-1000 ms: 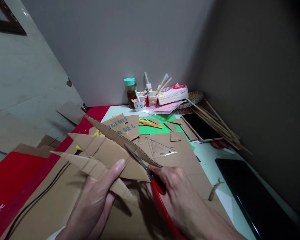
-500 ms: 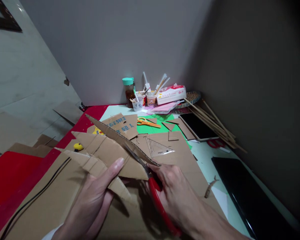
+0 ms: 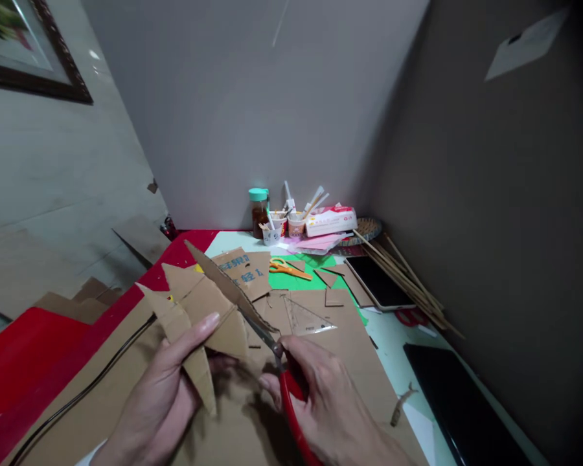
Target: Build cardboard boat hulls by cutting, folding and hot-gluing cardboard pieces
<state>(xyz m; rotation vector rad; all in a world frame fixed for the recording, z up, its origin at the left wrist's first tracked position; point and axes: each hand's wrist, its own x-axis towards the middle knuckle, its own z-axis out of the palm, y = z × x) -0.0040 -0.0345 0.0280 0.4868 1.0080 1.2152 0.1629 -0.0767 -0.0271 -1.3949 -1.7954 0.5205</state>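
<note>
My left hand (image 3: 160,382) is closed on cut cardboard pieces, its thumb pressed on top. One is a pointed brown cardboard piece (image 3: 201,301) with a crease across it. Under it lies a narrower curved cardboard piece (image 3: 172,320) that points down toward the table. My right hand (image 3: 328,395) grips scissors (image 3: 291,411) by their red handles. Their blades point up and left, along the lower edge of a long curved cardboard strip (image 3: 230,288). Whether this strip is still joined to the larger piece I cannot tell.
A large cardboard sheet (image 3: 340,375) covers the table, with a clear set square (image 3: 311,317) on it. Beyond are orange scissors (image 3: 291,268), cups, a lidded bottle (image 3: 259,213) and a tissue pack (image 3: 331,221). At right lie a tablet (image 3: 379,281), wooden sticks (image 3: 403,278) and a black panel (image 3: 466,408).
The view has tilted upward. The cardboard in my left hand has turned and moved left, away from the scissors' pivot. My right hand with the scissors has drawn back slightly.
</note>
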